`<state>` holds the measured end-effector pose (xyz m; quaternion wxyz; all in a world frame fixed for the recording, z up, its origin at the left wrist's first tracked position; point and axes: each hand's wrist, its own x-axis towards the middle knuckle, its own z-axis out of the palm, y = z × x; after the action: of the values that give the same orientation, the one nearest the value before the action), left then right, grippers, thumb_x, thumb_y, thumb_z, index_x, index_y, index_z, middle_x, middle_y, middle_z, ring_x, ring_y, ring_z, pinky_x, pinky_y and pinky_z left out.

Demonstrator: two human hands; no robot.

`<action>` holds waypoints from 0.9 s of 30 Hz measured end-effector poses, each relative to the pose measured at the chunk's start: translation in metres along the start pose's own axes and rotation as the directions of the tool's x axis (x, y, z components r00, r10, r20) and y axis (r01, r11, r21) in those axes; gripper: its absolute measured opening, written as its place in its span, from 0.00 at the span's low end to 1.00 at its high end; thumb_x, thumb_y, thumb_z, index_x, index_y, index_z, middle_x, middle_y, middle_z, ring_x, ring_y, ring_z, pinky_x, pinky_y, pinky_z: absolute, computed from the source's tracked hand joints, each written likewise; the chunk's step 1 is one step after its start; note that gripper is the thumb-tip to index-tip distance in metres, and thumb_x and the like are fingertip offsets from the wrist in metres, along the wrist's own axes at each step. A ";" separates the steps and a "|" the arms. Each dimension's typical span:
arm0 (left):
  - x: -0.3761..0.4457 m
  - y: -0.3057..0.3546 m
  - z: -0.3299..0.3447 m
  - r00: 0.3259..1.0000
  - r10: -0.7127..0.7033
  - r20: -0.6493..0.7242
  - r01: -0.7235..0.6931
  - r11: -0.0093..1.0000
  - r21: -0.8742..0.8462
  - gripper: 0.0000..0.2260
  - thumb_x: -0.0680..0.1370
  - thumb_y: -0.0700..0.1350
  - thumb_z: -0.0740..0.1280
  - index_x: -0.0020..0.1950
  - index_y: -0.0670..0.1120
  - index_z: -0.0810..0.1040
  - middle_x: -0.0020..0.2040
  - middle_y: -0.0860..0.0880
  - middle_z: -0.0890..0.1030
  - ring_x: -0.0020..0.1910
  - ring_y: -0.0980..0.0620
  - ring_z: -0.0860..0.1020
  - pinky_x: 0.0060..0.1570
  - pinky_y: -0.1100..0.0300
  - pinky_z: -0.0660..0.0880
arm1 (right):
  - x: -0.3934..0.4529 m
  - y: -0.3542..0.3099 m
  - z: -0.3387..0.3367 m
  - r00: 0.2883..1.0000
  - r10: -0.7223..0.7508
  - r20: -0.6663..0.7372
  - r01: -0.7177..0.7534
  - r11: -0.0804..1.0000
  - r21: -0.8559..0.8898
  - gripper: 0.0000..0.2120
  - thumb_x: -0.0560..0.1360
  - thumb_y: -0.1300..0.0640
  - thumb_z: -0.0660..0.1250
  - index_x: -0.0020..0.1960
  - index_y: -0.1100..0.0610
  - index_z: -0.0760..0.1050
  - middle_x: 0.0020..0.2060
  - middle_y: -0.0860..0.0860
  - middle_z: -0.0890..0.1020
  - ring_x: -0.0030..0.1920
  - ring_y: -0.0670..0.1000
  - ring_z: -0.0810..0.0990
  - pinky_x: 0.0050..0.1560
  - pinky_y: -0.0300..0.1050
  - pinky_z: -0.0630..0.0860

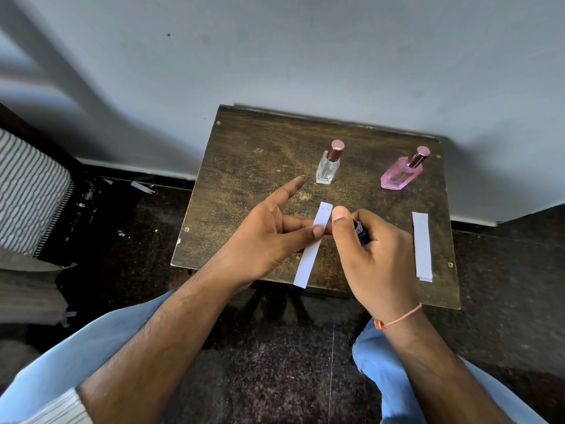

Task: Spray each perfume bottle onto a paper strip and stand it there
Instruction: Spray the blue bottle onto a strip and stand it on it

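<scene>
My left hand [269, 234] pinches a white paper strip [310, 258] between thumb and fingers, holding it above the small wooden table [244, 166]. My right hand [373, 255] grips a small dark perfume bottle [360, 234], mostly hidden in my fingers, with my forefinger on its top right beside the strip's upper end. A clear bottle [328, 165] with a rose-gold cap stands at the back middle. A pink bottle [402, 172] with a matching cap stands at the back right.
More white paper strips [422, 246] lie stacked on the table's right side. The table stands against a pale wall. A striped cushion [27, 191] is at the left, and paper scraps lie on the dark floor. My knees in blue jeans are below.
</scene>
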<state>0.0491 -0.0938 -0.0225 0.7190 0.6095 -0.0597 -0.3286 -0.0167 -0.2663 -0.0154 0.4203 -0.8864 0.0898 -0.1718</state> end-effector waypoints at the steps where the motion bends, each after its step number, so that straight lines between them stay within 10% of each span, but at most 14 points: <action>1: 0.000 0.000 0.000 1.000 0.000 0.002 0.000 1.000 0.000 0.43 0.82 0.35 0.72 0.88 0.49 0.48 0.55 0.42 0.90 0.57 0.46 0.87 0.72 0.52 0.77 | 0.000 0.000 0.000 1.000 0.004 0.005 -0.004 1.000 0.007 0.27 0.82 0.40 0.63 0.33 0.58 0.76 0.24 0.49 0.72 0.28 0.53 0.72 0.29 0.45 0.65; 17: -0.001 0.002 -0.001 0.999 0.014 -0.043 -0.014 1.000 0.001 0.42 0.82 0.36 0.73 0.88 0.48 0.51 0.55 0.41 0.90 0.60 0.46 0.87 0.75 0.51 0.75 | 0.000 -0.005 -0.003 0.983 0.151 0.101 -0.165 0.976 0.143 0.27 0.78 0.34 0.69 0.33 0.54 0.72 0.24 0.46 0.72 0.28 0.45 0.70 0.30 0.36 0.64; 27: 0.003 0.002 -0.010 0.991 0.039 -0.128 -0.055 0.991 -0.123 0.42 0.78 0.41 0.75 0.86 0.48 0.55 0.59 0.40 0.89 0.64 0.46 0.86 0.80 0.42 0.70 | -0.001 0.002 0.005 0.882 0.280 0.378 -0.396 0.876 0.275 0.07 0.75 0.52 0.80 0.42 0.54 0.87 0.29 0.56 0.81 0.31 0.46 0.73 0.36 0.44 0.67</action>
<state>0.0569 -0.0865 -0.0239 0.7661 0.5805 -0.0080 -0.2758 -0.0153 -0.2636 -0.0203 0.6016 -0.7848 0.1431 0.0416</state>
